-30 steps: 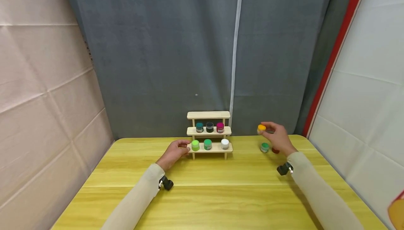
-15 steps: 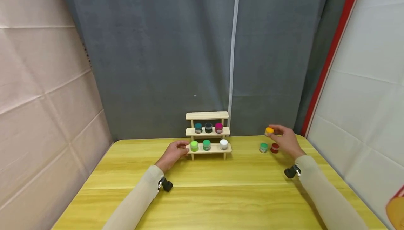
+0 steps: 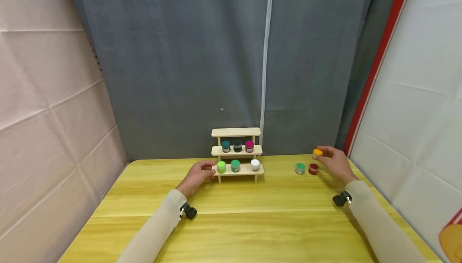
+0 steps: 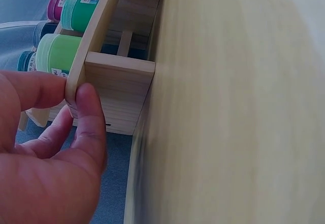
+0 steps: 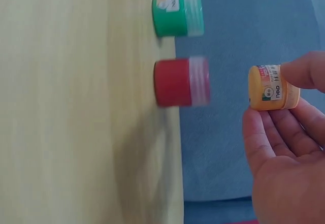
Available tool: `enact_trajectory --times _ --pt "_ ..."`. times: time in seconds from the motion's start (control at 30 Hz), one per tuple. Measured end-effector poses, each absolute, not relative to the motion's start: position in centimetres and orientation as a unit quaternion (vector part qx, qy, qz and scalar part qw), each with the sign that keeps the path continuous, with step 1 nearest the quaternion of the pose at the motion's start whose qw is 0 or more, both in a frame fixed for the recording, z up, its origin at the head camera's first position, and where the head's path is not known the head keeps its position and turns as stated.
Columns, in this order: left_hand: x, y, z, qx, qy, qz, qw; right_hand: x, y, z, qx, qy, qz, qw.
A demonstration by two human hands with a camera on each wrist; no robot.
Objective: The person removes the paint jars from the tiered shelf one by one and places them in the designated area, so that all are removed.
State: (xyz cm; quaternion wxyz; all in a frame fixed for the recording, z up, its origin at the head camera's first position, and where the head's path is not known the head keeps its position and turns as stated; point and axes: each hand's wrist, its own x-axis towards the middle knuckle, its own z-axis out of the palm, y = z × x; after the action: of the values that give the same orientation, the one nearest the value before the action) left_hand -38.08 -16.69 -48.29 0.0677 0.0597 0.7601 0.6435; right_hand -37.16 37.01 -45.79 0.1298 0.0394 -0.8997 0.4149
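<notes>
A three-tier wooden shelf (image 3: 236,131) stands at the back of the table. My left hand (image 3: 196,177) pinches the left end of its lowest board (image 4: 81,66) between thumb and fingers. On that board sit a light green paint jar (image 3: 221,167), a green one (image 3: 235,166) and a white one (image 3: 255,165). Teal (image 3: 225,146), black (image 3: 237,146) and magenta (image 3: 249,146) jars fill the middle tier. At the right, my right hand (image 3: 335,162) holds a yellow paint jar (image 5: 269,88) between thumb and fingers, raised above the table.
Another green jar (image 3: 300,168) and a red jar (image 3: 313,169) stand on the wooden table (image 3: 231,231), left of my right hand. A grey curtain (image 3: 173,74) hangs behind the table, with pale cloth walls (image 3: 54,114) on both sides.
My right hand has moved right and slightly down with the yellow jar, past the green and red jars. The red jar now shows fully. My left hand keeps its grip on the shelf.
</notes>
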Motion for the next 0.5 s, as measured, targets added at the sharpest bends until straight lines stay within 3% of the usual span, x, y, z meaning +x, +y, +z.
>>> enact_trajectory --times 0.5 --pt "-38.0 -16.8 -48.2 0.063 0.752 0.652 0.069 -36.3 39.2 -46.4 0.025 -0.92 0.377 0.107"
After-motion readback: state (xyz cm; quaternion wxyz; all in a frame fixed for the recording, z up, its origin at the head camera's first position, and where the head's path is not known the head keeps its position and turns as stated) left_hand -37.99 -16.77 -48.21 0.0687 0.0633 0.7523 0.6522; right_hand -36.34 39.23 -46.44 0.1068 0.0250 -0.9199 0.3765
